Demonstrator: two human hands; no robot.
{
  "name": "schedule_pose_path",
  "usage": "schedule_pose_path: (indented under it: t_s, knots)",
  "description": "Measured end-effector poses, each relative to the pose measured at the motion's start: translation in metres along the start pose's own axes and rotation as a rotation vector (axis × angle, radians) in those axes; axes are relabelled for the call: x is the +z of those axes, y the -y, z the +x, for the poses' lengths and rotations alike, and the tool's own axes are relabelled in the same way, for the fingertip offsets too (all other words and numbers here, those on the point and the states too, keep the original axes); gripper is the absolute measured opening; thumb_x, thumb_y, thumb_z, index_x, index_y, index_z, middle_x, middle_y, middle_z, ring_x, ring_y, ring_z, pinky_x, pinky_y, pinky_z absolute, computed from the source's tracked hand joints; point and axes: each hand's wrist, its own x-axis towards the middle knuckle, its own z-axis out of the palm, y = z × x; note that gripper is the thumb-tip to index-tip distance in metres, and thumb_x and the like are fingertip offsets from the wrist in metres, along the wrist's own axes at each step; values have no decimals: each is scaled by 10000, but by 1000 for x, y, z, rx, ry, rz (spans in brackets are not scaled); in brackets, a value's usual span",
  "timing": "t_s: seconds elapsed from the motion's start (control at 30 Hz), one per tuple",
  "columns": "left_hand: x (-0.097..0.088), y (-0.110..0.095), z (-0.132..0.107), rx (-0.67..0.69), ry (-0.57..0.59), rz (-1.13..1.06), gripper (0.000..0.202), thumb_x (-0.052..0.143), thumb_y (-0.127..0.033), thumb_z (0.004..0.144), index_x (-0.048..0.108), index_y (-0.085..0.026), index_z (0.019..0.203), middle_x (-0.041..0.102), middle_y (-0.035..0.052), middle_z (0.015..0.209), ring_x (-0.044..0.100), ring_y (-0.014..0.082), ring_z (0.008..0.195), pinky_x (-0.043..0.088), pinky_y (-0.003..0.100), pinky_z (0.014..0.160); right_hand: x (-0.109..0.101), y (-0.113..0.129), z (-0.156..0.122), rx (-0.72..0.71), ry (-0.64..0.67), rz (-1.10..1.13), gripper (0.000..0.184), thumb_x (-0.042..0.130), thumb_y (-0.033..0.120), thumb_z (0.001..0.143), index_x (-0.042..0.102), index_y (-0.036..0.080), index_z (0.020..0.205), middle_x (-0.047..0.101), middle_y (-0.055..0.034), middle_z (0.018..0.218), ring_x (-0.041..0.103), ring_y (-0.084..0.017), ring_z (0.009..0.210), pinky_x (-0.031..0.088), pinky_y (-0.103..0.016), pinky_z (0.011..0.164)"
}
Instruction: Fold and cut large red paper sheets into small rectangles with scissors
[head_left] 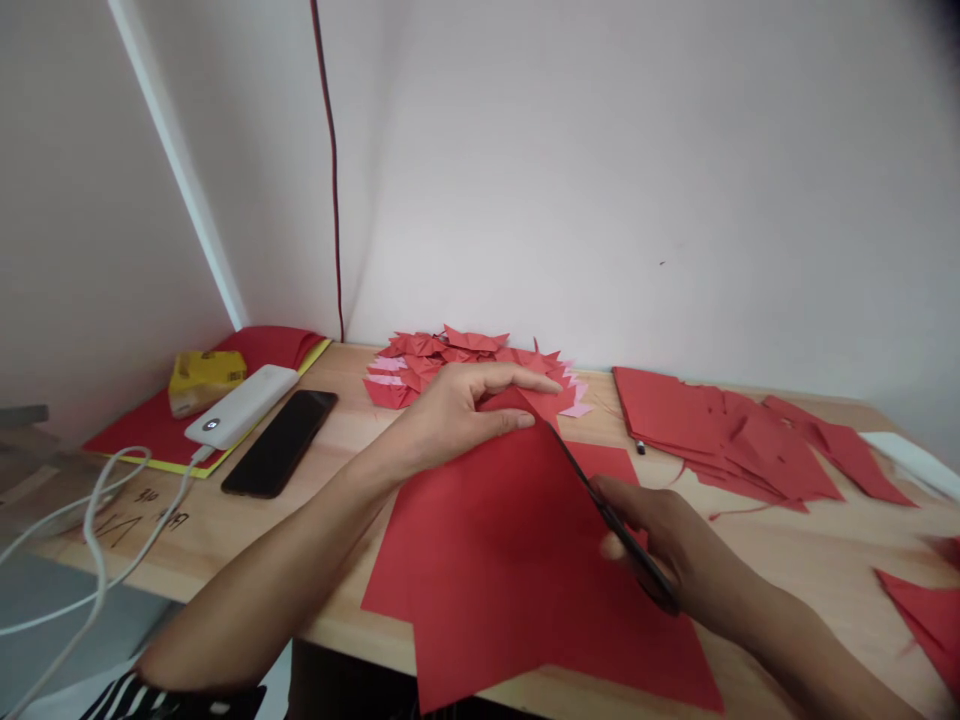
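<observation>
A red sheet of paper (517, 540) is raised off the table, its upper corner pinched between the thumb and fingers of my left hand (469, 405). My right hand (660, 540) is closed around dark scissors (581, 475). The thin blade runs along the sheet's right edge, its tip close to my left fingers. How far the scissors are open cannot be made out. Under the raised sheet lie more red sheets (637, 650), reaching past the table's front edge. Behind my left hand is a pile of folded red and pink paper pieces (465, 345).
Cut red paper pieces (720, 430) lie at the right, with others (926, 610) near the right edge. At the left are a black phone (281, 445), a white power bank (244, 405) with a cable (97, 540), and a yellow packet (206, 378). A wall (600, 180) stands behind the table.
</observation>
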Motion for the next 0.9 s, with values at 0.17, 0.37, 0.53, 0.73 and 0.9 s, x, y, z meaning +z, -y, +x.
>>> schedule_pose_path:
  t_s: [0.17,0.37,0.53,0.73,0.9]
  knots:
    - [-8,-6,6,-142,124,-6,336,645,-208,836,675,-203,1171,710,21,988,616,90,734,443,192,614,-6,4,-5,-93,-6,58,314,417,492,954,560,214,924,642,-32,697,552,-188,568,431,-282,527]
    - [-11,-6,17,-188,284,18,393,679,-248,808,667,-237,1201,700,15,969,487,50,550,343,201,515,-12,5,-7,-170,-53,92,370,412,519,946,620,221,877,643,-48,704,556,-201,573,458,-295,521]
    - [-8,-8,24,-188,327,85,389,678,-257,808,680,-259,1197,624,-41,705,337,52,489,260,210,478,-15,5,-4,-159,-11,211,434,402,580,937,629,215,883,633,-50,715,546,-202,584,441,-296,510]
    - [-4,-2,30,-173,408,53,408,660,-218,810,670,-230,1217,711,17,1016,512,73,646,373,204,588,-15,7,0,-178,-2,268,442,383,591,943,566,210,813,633,-61,787,564,-213,659,463,-315,585]
    - [-3,2,31,-177,447,29,420,655,-219,817,654,-223,1237,688,34,1184,622,123,860,434,213,697,-14,6,3,-219,-24,241,358,415,524,956,570,217,858,646,-54,861,587,-223,725,486,-331,667]
